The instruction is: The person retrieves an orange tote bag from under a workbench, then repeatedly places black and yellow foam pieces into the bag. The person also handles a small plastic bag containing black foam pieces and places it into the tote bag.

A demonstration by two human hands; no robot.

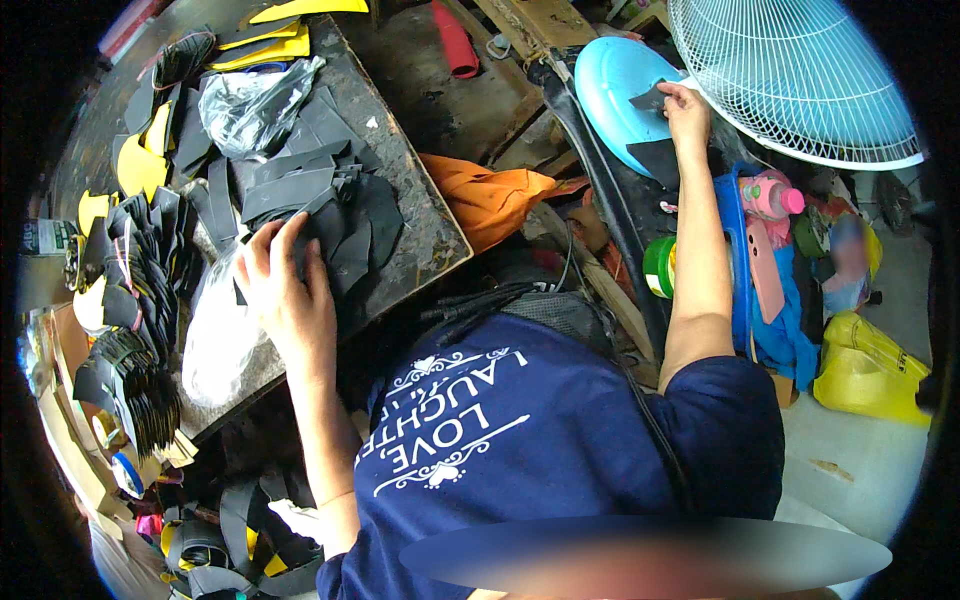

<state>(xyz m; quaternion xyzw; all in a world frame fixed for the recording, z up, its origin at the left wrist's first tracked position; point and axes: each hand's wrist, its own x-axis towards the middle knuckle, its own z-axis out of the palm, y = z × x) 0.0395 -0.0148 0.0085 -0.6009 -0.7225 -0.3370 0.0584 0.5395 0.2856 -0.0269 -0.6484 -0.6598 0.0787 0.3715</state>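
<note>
My left hand [285, 275] rests at the near edge of a pile of flat black cut pieces [295, 185] on the dark worktable [425, 215]. Its fingers are bent and apart, with the fingertips touching the pieces. On the right, my right hand [687, 112] pinches a small flat black piece [650, 100] over a light blue round plastic surface [607, 85]. Another black piece [655, 160] lies at that surface's lower edge, beside my wrist. A clear plastic bag [220, 335] lies by my left hand.
A white-caged fan [800, 70] stands beyond my right hand. Near my right arm are a green jar [658, 267], a blue basket [737, 270], a pink bottle [775, 198] and a yellow bag [868, 368]. Stacked black pieces [135, 385] line the table's left side; orange cloth [485, 195] hangs beside it.
</note>
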